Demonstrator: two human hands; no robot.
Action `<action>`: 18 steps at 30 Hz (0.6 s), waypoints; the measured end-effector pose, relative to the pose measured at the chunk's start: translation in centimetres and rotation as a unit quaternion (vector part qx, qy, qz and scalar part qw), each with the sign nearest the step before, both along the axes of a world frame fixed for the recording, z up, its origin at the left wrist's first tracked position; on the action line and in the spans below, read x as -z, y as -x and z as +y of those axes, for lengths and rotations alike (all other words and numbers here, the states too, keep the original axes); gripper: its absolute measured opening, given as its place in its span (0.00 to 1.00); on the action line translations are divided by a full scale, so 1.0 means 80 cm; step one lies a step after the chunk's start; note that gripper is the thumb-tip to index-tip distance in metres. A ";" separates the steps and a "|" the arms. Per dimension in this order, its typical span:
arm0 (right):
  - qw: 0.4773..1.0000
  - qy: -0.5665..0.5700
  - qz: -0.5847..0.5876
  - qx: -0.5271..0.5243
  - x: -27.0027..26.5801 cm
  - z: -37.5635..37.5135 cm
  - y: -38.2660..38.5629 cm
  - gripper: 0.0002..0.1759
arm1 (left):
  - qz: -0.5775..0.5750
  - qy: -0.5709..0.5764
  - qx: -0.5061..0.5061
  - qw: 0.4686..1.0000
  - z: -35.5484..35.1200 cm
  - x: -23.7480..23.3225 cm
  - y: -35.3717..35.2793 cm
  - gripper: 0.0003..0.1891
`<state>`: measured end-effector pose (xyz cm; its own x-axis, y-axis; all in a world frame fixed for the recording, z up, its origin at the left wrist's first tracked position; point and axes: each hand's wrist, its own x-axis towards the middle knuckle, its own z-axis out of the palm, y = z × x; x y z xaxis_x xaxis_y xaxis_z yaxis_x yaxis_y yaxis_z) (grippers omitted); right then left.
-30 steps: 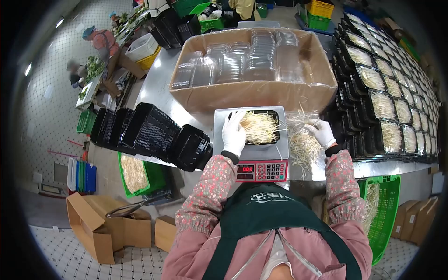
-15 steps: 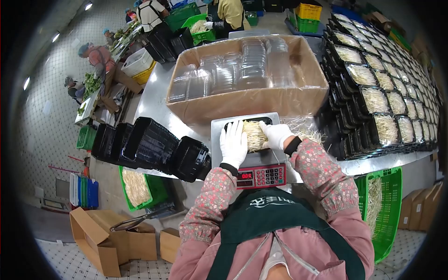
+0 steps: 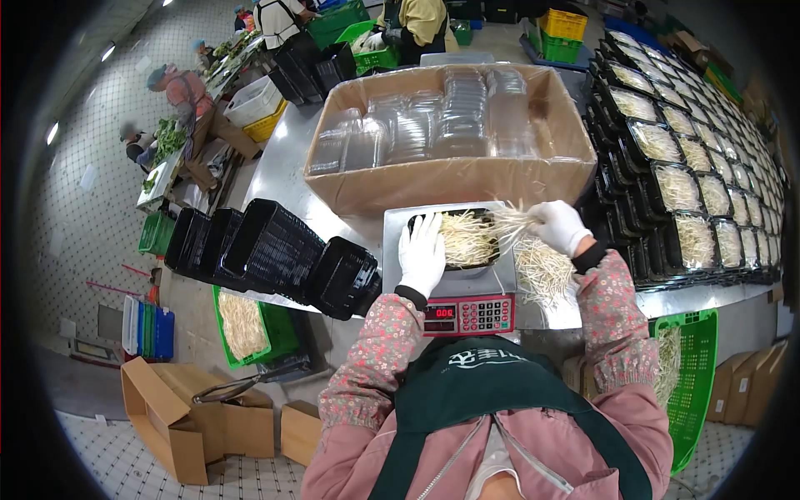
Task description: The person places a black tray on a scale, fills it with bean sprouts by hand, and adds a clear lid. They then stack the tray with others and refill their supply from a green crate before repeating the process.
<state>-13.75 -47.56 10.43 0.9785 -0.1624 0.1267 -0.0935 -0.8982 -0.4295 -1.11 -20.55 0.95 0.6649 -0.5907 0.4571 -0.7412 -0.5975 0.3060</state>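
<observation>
A black tray [image 3: 497, 250] filled with pale sprouts [image 3: 467, 240] sits on the metal platform of a red scale [image 3: 469, 317]. My left hand [image 3: 422, 252], in a white glove, lies over the tray's left end with its fingers stretched out. To the right of the tray, my right hand [image 3: 560, 227], also gloved, pinches a small bunch of sprouts [image 3: 515, 220] just above the table. Below it a loose pile of sprouts [image 3: 543, 271] lies beside the scale.
Empty black trays [image 3: 275, 254] are stacked at the left. A carton [image 3: 450, 183] of clear lids stands behind the scale. Filled trays [image 3: 677, 187] are piled at the right. Green crates [image 3: 696, 375] stand below the table. Several people are at work farther back.
My right hand has moved from the tray to its right side and now holds a bunch of sprouts. My left hand remains on the tray's left end. The view has shifted slightly.
</observation>
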 end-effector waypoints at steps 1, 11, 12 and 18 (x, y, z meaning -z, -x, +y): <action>1.000 -0.014 -0.008 0.008 0.001 -0.015 0.010 0.11 | 0.073 0.047 0.008 0.996 0.004 -0.004 -0.002 0.23; 0.976 0.059 0.153 0.141 0.137 -0.094 0.093 0.12 | 0.311 0.256 0.001 0.915 0.083 -0.038 -0.065 0.22; 0.981 0.023 0.125 0.147 0.142 -0.104 0.099 0.11 | 0.287 0.217 -0.010 0.933 0.088 -0.052 -0.063 0.22; 0.986 -0.056 0.073 0.138 0.074 -0.096 0.076 0.10 | 0.260 0.182 0.074 0.945 0.075 -0.068 -0.043 0.24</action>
